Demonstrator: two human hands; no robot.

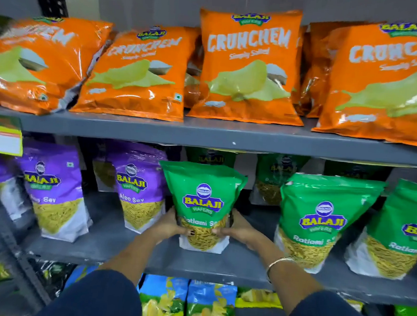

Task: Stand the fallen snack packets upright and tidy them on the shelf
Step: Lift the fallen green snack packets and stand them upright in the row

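A green Ratlami Sev packet [203,197] stands upright on the middle grey shelf [146,254]. My left hand [173,223] grips its lower left side and my right hand [234,230] grips its lower right side. Two more green packets [321,222] [404,233] stand to its right, leaning a little. Left of it stand two purple Aloo Sev packets [136,189] [54,189], tilted slightly. More green packets [275,177] sit behind in the back row.
The upper shelf [204,133] carries several orange Crunchem packets [248,67], the left ones [134,71] leaning back. Blue and green chip bags [187,304] fill the shelf below. A yellow price tag [1,138] hangs at left. A dark slotted upright [4,237] stands at left.
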